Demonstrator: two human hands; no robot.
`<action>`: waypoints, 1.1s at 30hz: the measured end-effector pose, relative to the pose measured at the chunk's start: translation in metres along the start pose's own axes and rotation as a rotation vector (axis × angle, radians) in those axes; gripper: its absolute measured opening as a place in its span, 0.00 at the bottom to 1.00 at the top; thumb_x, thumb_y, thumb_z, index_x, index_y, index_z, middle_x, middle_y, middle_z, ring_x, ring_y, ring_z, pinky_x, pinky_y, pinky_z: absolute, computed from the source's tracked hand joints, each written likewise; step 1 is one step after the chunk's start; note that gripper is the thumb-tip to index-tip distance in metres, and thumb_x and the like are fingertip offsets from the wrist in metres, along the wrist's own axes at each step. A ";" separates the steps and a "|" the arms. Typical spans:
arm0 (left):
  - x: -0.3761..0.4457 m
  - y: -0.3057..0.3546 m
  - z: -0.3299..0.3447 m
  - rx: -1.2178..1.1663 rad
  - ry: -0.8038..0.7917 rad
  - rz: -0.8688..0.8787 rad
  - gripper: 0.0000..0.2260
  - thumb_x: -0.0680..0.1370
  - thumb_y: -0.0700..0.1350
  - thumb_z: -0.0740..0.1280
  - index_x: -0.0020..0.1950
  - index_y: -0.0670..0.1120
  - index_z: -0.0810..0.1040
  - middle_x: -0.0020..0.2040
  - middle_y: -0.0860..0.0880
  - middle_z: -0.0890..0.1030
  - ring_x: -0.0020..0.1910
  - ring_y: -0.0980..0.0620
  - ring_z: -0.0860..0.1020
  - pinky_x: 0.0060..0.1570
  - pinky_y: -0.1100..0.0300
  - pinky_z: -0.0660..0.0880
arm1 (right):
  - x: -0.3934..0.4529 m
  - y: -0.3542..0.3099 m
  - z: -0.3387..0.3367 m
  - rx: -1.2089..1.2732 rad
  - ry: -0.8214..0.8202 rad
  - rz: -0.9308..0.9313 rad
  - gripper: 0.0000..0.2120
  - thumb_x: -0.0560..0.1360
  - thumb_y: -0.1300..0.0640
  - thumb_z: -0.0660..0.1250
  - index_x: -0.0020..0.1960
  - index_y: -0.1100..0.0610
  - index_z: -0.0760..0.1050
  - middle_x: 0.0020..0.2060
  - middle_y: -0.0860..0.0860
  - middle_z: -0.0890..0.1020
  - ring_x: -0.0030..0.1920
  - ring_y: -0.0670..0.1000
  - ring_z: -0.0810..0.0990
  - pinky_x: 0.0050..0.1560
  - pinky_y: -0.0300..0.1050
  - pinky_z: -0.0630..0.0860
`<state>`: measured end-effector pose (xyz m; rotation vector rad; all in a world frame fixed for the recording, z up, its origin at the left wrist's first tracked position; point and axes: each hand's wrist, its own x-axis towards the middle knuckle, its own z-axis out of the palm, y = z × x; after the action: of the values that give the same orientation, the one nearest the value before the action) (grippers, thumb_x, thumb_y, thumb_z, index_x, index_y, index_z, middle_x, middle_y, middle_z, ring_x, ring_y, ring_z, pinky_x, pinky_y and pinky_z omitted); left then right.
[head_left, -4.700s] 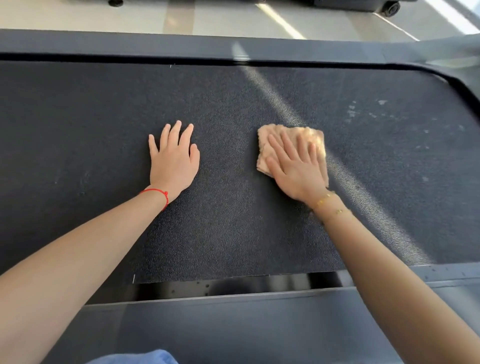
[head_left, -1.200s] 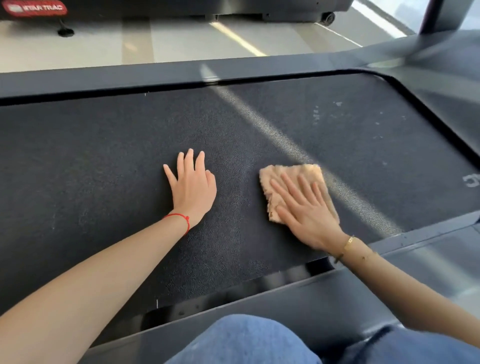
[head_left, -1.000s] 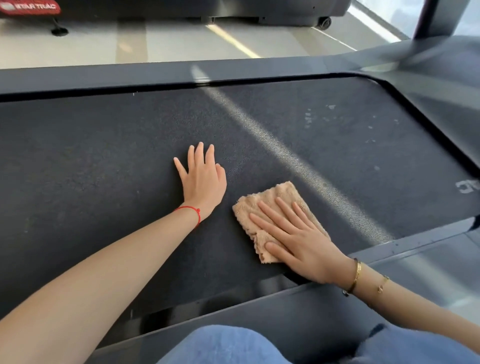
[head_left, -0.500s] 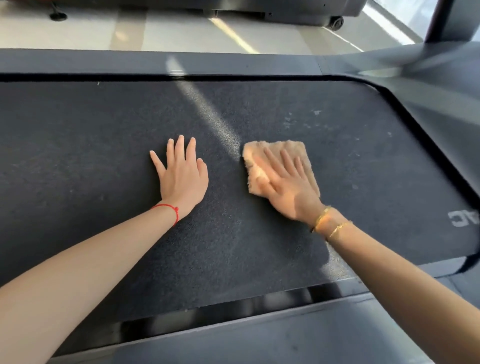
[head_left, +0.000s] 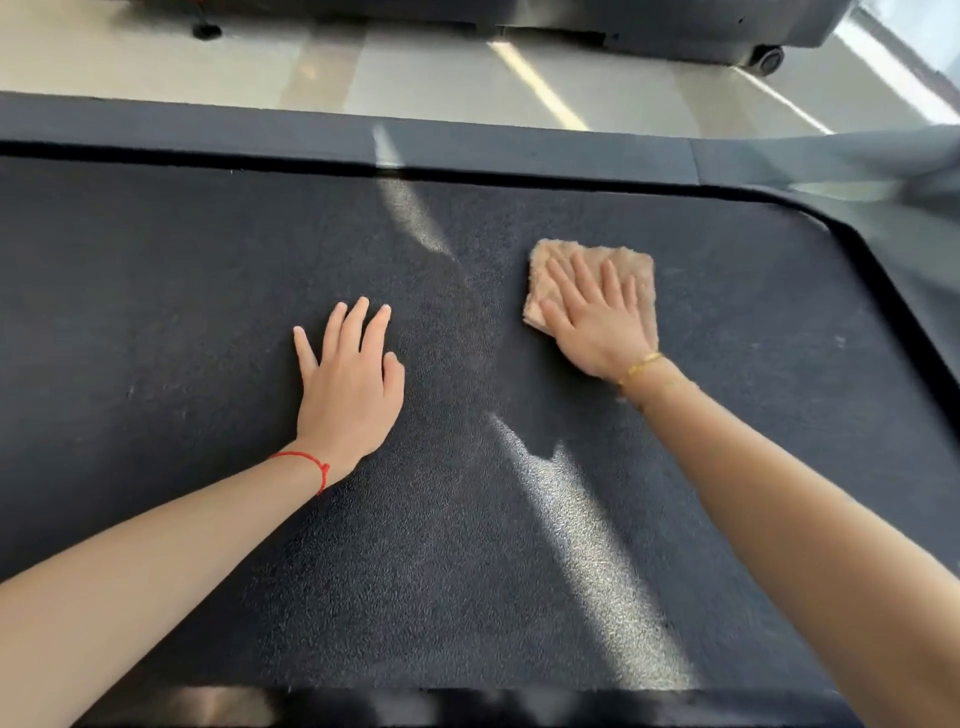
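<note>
Flat and spread, the left hand (head_left: 350, 395) presses palm-down on the dark treadmill belt (head_left: 208, 312) and holds nothing. It lies a little toward nine o'clock of the belt's middle, with a red string (head_left: 306, 460) at the wrist, and reads as a brace for the body. To its right, a pale streak of light (head_left: 571, 509) crosses the belt from twelve toward five o'clock, between the two hands.

Farther right, the right hand (head_left: 597, 322) lies with straight fingers on top of the tan cloth (head_left: 642, 278), pinning it to the belt rather than clutching it. The cloth is folded to a rough square with no marked long axis. It sits at about two o'clock from the left hand, well apart from it.

A few pale specks (head_left: 839, 340) show at three o'clock of the cloth, near the belt's curved end. They are likely the next ground to wipe, so the stroke should run toward three o'clock. The right hand is much the nearer and already has the cloth under its palm.
</note>
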<state>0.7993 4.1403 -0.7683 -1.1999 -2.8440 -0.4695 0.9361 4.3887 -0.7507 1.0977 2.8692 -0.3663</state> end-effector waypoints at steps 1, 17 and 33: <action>0.000 0.000 -0.001 0.002 -0.003 -0.001 0.24 0.82 0.48 0.53 0.79 0.47 0.60 0.79 0.47 0.60 0.80 0.48 0.53 0.75 0.34 0.47 | -0.001 -0.014 0.004 0.004 -0.003 -0.055 0.27 0.82 0.40 0.45 0.80 0.39 0.43 0.80 0.43 0.44 0.79 0.58 0.40 0.76 0.58 0.33; -0.001 -0.002 0.000 0.025 0.012 -0.006 0.24 0.82 0.48 0.53 0.79 0.47 0.59 0.79 0.47 0.59 0.80 0.48 0.53 0.76 0.35 0.47 | 0.049 -0.011 -0.006 0.001 0.037 -0.015 0.26 0.83 0.41 0.43 0.80 0.41 0.45 0.80 0.46 0.45 0.79 0.58 0.41 0.77 0.58 0.35; -0.001 0.000 0.001 0.064 -0.013 -0.010 0.25 0.82 0.49 0.49 0.80 0.48 0.56 0.80 0.48 0.57 0.80 0.48 0.51 0.75 0.35 0.47 | 0.074 -0.016 -0.001 -0.048 0.059 -0.099 0.26 0.82 0.39 0.44 0.80 0.40 0.47 0.80 0.45 0.48 0.80 0.58 0.44 0.77 0.57 0.37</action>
<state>0.7998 4.1399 -0.7699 -1.1824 -2.8542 -0.3687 0.8705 4.4259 -0.7556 0.9778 2.9751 -0.2724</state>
